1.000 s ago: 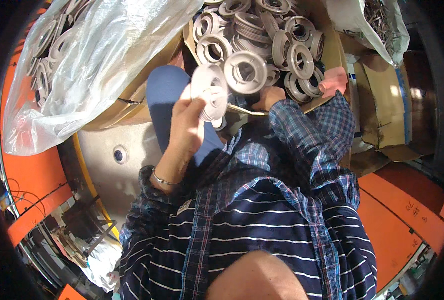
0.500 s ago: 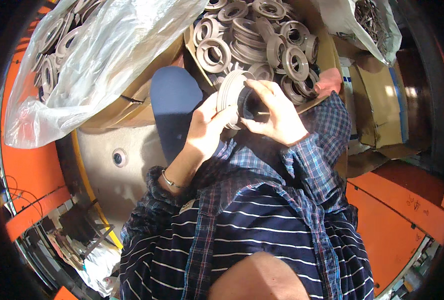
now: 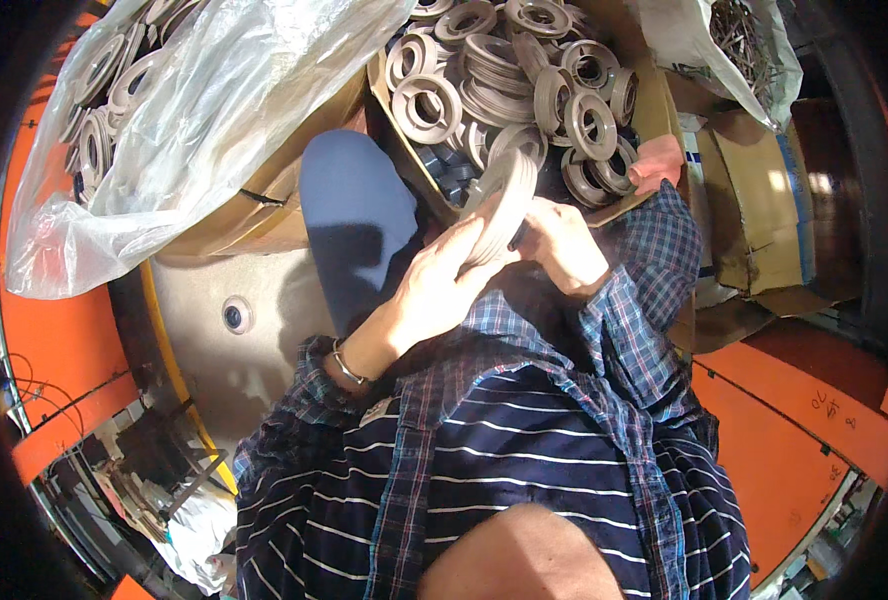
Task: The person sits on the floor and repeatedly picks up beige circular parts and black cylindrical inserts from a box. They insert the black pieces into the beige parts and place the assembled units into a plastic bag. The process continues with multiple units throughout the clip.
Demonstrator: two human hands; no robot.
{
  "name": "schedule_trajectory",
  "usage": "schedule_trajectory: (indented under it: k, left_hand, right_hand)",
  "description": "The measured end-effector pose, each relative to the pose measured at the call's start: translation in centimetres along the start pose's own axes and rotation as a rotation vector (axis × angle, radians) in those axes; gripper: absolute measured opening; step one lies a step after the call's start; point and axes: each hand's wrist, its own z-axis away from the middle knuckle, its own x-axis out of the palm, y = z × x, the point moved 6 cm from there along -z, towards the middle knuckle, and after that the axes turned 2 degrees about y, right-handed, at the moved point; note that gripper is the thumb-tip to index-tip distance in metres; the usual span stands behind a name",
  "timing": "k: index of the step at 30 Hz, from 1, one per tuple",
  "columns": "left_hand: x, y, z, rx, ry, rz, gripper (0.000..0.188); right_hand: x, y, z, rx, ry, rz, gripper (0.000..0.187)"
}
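My left hand and my right hand both hold one grey ring-shaped disc, seen nearly edge-on, just in front of my chest. The left palm cups its face from the left; the right fingers grip its right side and centre. Straight beyond it stands an open cardboard box piled with several more grey rings. My plaid sleeves and striped shirt fill the lower middle.
A clear plastic bag with several rings lies at the upper left over another carton. A blue-clad knee is left of the hands. More cardboard boxes sit right; orange metal frames border both sides.
The ring faced the camera flat in my left hand a second ago; my right hand came onto it and it has turned nearly edge-on, moving slightly right and closer to the box.
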Motion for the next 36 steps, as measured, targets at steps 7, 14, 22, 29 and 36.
schedule_trajectory:
  k: [7,14,22,29,36]
  left_hand:
    - [-0.2,-2.0,0.0,-0.32,0.039,0.486,0.047]
    - [1.0,-3.3,0.0,-0.42,0.002,0.978,0.038]
    - [1.3,-4.1,-0.2,-0.579,-0.14,1.174,0.039]
    - [1.7,-5.1,0.4,-0.659,-0.2,1.191,0.039]
    - [2.3,-5.6,1.0,-0.722,-0.25,1.273,0.038]
  right_hand:
    - [0.9,-3.1,1.4,-0.609,0.095,0.92,0.072]
    - [1.2,-3.6,1.8,-0.835,-0.132,1.216,0.077]
    - [0.8,-3.3,1.7,-0.881,-0.311,1.286,0.076]
    - [0.7,-3.0,2.3,-0.855,-0.376,1.266,0.074]
    - [0.9,-2.8,3.0,-0.912,-0.565,1.31,0.072]
